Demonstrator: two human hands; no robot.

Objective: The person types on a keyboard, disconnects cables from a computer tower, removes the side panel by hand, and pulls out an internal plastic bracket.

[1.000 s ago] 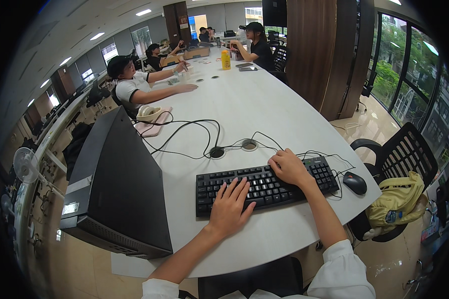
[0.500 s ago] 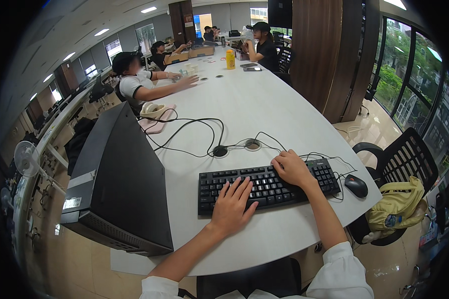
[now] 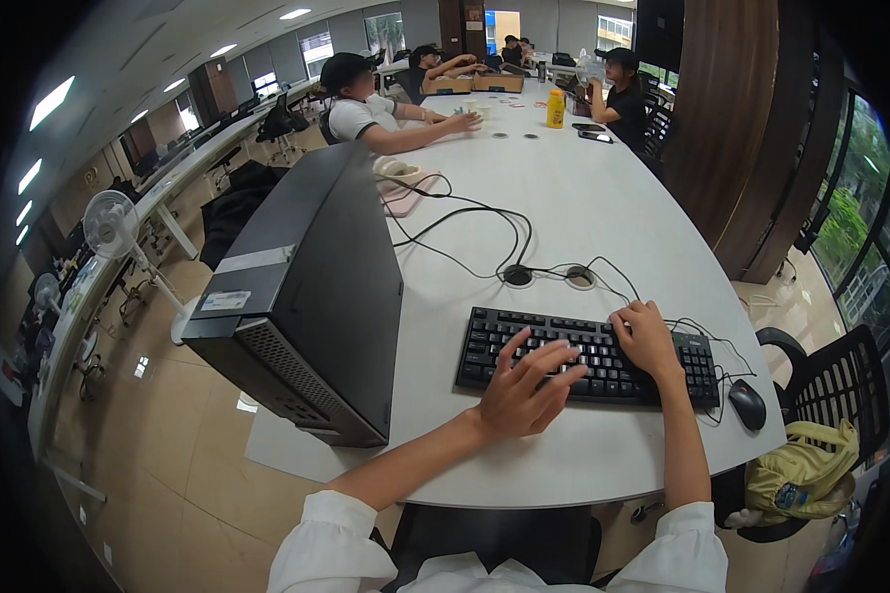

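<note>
A black computer keyboard [image 3: 588,381] lies on the white table [image 3: 554,222] in front of me. Over its left and middle keys hovers my left hand [image 3: 529,387], open, the fingers spread and slightly bent, holding nothing. My right hand [image 3: 647,338] is closed over the keyboard's far edge, right of the middle; its curled fingertips are partly hidden. Beside the keyboard on the right rests a black mouse [image 3: 747,405]. A black desktop computer case [image 3: 316,296] stands on the table to my left.
Black cables [image 3: 485,210] run past two round table holes. Behind the case, a light bowl-like item [image 3: 399,172] sits on a pink pad [image 3: 410,201]. A yellow bottle [image 3: 555,109] stands farther back. Co-workers sit around the far half. A yellow backpack [image 3: 801,469] lies on a chair at right.
My view has turned left, so the scene sits farther right. My left hand has lifted from the keys, its fingers bending. My right hand stays at the keyboard's far edge.
</note>
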